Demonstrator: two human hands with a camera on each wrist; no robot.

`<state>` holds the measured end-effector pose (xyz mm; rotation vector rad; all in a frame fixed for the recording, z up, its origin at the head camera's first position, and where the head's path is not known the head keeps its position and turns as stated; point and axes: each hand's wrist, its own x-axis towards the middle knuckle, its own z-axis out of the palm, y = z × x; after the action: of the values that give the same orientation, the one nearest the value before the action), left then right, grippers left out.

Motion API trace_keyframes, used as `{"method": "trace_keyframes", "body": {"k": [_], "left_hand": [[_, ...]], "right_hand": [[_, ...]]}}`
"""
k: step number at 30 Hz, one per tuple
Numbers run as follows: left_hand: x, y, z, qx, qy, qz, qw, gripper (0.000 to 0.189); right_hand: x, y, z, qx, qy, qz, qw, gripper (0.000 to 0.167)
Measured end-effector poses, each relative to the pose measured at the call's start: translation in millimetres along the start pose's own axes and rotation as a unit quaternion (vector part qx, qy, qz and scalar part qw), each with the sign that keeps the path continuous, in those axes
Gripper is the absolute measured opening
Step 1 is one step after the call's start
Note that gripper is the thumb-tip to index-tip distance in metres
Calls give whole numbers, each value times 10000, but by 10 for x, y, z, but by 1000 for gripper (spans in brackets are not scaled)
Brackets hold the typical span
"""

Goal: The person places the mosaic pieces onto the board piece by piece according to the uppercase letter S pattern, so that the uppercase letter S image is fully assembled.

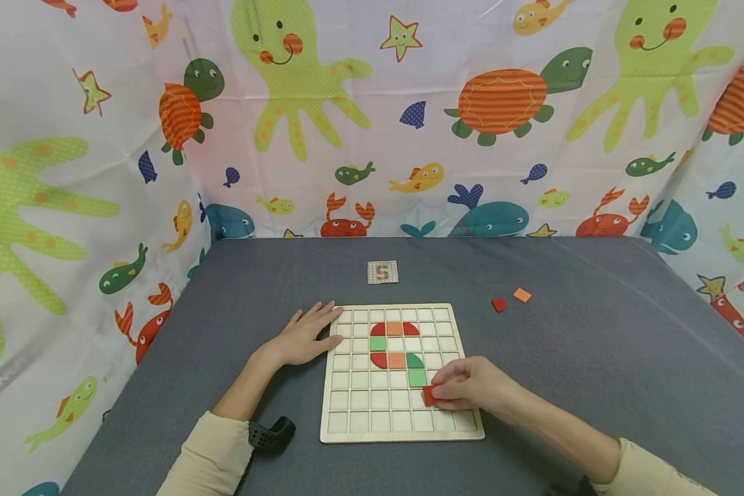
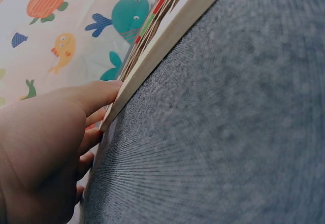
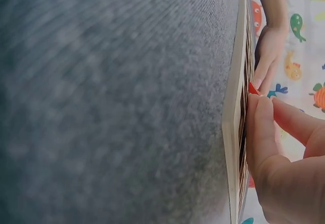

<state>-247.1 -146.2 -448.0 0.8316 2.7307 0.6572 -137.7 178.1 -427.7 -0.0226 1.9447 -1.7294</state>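
A square wooden grid board [image 1: 359, 420] lies on the table. In its cells sit several tiles: red rounded ones [image 1: 379, 329], orange squares [image 1: 397, 360], green squares [image 1: 417, 378] and a green rounded one [image 1: 415, 360], together forming a curve. My right hand [image 1: 471, 387] pinches a red tile [image 1: 428, 396] between thumb and fingers, just below the lower green square. The right wrist view shows that red tile [image 3: 253, 89] at the fingertips, close over the board. My left hand [image 1: 304, 337] has its fingers stretched out, thumb and fingertips touching the board's left edge [image 2: 147, 69].
Behind the board lies a small card [image 1: 382, 272] with a gridded S-shaped pattern. A loose red tile [image 1: 499, 304] and a loose orange tile [image 1: 522, 295] lie at the back right. A curtain [image 1: 359, 186] with sea animals borders the grey table [image 1: 595, 344].
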Motion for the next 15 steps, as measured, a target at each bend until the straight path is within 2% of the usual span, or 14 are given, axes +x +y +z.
{"method": "trace_keyframes", "body": {"k": [15], "left_hand": [[2,-30,-10,-34,-98,23,9999,65]], "right_hand": [[14,-42,76,236,79,79,9997,20]]}}
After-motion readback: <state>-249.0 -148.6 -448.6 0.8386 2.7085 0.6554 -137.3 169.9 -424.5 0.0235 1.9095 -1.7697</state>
